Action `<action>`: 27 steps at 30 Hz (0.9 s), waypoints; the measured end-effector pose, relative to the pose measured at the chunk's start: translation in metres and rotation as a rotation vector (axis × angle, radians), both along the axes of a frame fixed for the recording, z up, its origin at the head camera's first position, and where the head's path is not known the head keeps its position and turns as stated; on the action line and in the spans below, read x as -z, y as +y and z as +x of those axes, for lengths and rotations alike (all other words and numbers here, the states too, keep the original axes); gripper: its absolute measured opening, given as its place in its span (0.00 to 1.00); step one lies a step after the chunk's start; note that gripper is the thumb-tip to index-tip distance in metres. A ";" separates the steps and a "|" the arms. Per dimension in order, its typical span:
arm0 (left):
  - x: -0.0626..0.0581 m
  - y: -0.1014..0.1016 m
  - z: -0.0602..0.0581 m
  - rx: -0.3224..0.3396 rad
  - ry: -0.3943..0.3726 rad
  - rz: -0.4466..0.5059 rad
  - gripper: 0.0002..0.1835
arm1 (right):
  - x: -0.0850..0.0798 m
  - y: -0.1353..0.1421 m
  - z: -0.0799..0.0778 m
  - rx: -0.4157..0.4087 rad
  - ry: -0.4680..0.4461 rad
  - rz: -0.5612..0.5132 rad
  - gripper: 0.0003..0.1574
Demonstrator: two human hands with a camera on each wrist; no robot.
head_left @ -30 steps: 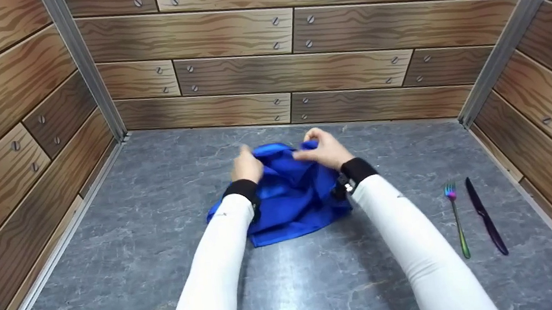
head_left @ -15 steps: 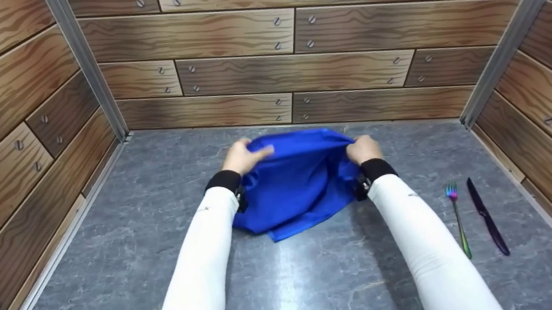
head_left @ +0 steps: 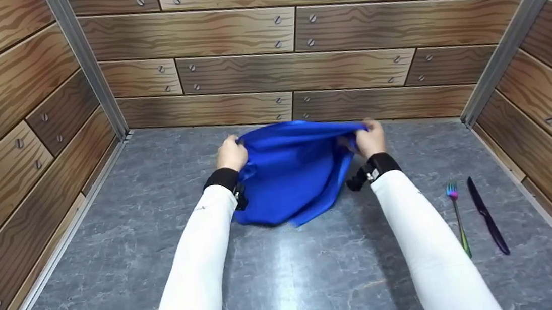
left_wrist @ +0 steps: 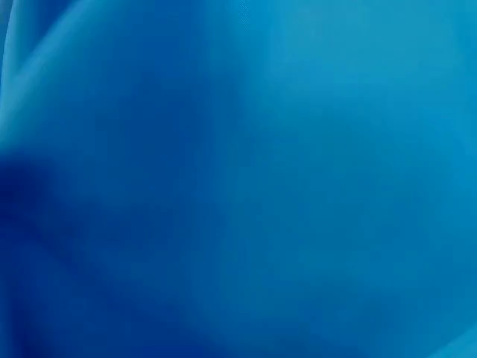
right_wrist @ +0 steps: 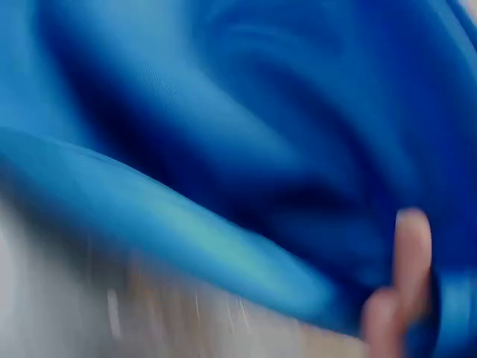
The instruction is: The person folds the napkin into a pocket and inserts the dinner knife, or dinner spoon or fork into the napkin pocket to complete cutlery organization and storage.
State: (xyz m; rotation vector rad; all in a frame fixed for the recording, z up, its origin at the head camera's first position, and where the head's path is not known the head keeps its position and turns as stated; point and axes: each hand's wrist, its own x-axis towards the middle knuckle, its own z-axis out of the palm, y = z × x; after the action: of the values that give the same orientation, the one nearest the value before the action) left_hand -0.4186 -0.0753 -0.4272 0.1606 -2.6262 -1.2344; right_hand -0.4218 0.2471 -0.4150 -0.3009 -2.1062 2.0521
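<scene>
A blue cloth (head_left: 293,173) hangs between my two hands over the middle of the table, its upper edge drawn fairly taut and its lower part in loose folds. My left hand (head_left: 232,155) grips it near the upper left corner. On the other side my right hand (head_left: 371,140) pinches the upper right corner. Blue fabric (left_wrist: 298,194) fills the left wrist view, so the left fingers are hidden there. In the right wrist view two fingertips (right_wrist: 412,257) press against the folded cloth (right_wrist: 223,127).
On the right of the grey table (head_left: 113,251) lie a rainbow-coloured fork (head_left: 458,218) and a dark purple knife (head_left: 487,215), side by side. Wood-patterned walls (head_left: 227,73) enclose the back and both sides.
My hands have moved apart, the right one going outward to the right. The bunched cloth has been spread and its upper edge lifted. Fork and knife have stayed put.
</scene>
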 end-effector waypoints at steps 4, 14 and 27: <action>0.069 -0.025 -0.065 -0.009 0.016 0.090 0.22 | 0.011 -0.001 0.000 -0.166 0.038 -0.012 0.67; 0.130 -0.076 -0.084 -0.234 -0.153 0.195 0.23 | 0.047 -0.016 0.019 -0.091 -0.069 0.839 0.31; 0.047 -0.051 0.011 -0.267 -0.372 0.102 0.31 | 0.049 -0.046 0.051 -0.499 -0.132 1.454 0.15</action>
State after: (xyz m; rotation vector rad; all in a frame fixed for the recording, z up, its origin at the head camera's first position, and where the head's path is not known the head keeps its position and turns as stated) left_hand -0.4080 -0.1263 -0.4747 0.8034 -2.7169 -1.3498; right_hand -0.3707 0.2008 -0.4641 0.3514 -3.2500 0.1449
